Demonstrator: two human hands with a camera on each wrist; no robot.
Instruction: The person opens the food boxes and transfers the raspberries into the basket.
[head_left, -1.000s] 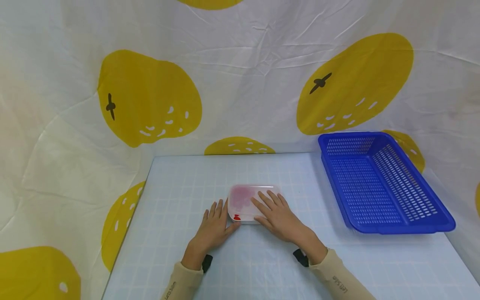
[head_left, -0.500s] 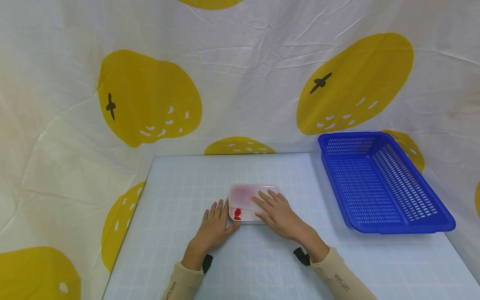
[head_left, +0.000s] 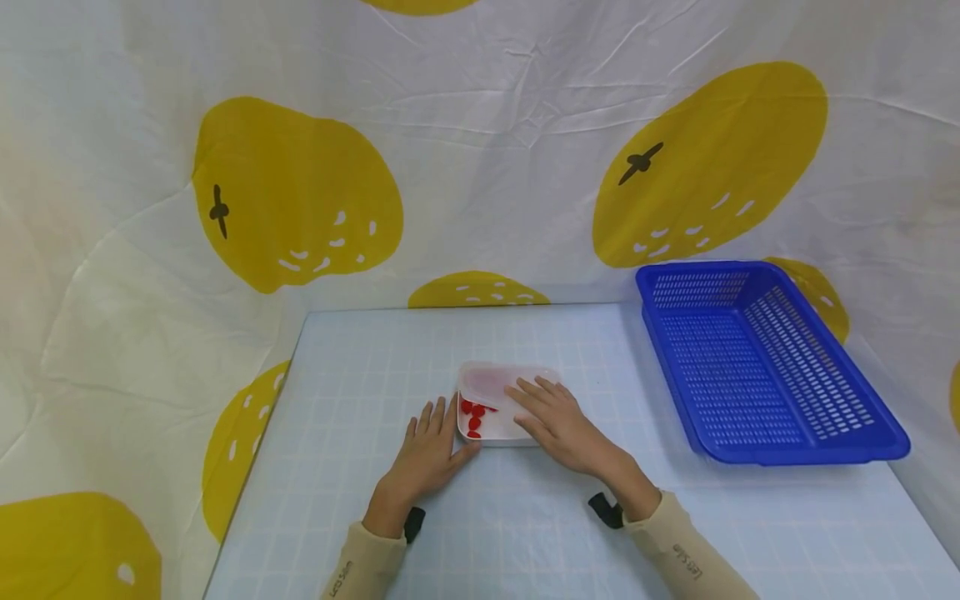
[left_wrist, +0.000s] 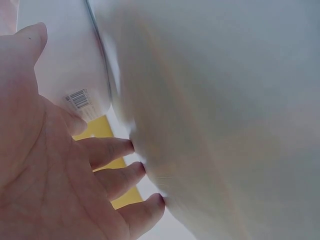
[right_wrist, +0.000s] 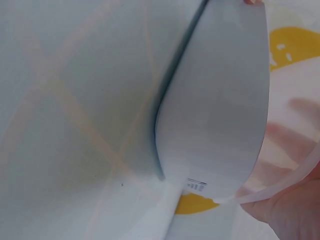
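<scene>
Container [head_left: 495,408], white w/ red pieces [head_left: 472,417], sits mid-table toward near edge; left hand [head_left: 429,454] braces its left side, fingers straight, right hand [head_left: 558,421] flat on translucent lid [head_left: 498,382], sliding it off—prob. next needs lid lifted clear.

A container [head_left: 491,417] is set near the middle of the table [head_left: 360,375], with small pieces [head_left: 472,417] inside at its left end. A lid [head_left: 498,379] is laid over its far part. A basket [head_left: 757,367] is placed well apart, to the right.
</scene>
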